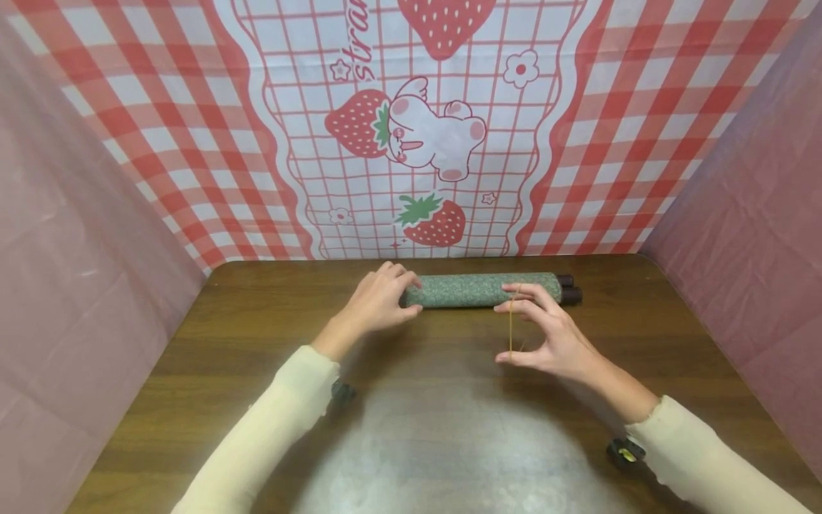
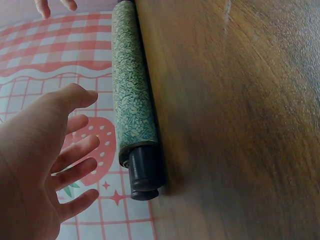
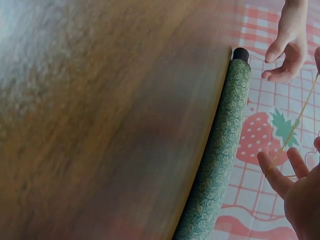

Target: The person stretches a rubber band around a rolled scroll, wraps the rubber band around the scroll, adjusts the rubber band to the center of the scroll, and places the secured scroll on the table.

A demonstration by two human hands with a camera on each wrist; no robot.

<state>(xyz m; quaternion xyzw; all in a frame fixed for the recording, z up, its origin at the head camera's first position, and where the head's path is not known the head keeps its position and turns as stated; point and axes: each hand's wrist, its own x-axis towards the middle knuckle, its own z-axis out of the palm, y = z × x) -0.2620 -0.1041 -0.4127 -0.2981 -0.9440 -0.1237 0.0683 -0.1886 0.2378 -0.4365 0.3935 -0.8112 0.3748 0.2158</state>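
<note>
Only readable txt rn is "stra" lettering [image 1: 361, 39], sideways on the strawberry-print backdrop [image 1: 411, 139], rest cut off by the top edge of the head view. Backdrop's also got a cartoon bunny [image 1: 432, 132], flowers + red/white checks, w/ a pinkish curtain [image 1: 77, 214] on the left and a matching one on the right.

Green patterned roll [image 1: 462, 290] w/ dark knobs [image 2: 146, 170] lies lengthwise near the back edge of the brown table [image 1: 411, 428]. L hand [image 1: 382, 296] is right by its left end, fingers apart + a bit bent, gap btwn hand and roll in the L wrist cam. R hand [image 1: 549, 332] has fingers + thumb spread w/ a thin yellowish band [image 1: 510, 328] stretched btwn them; in the head view it blocks a bit of the roll, near the right end.
</note>
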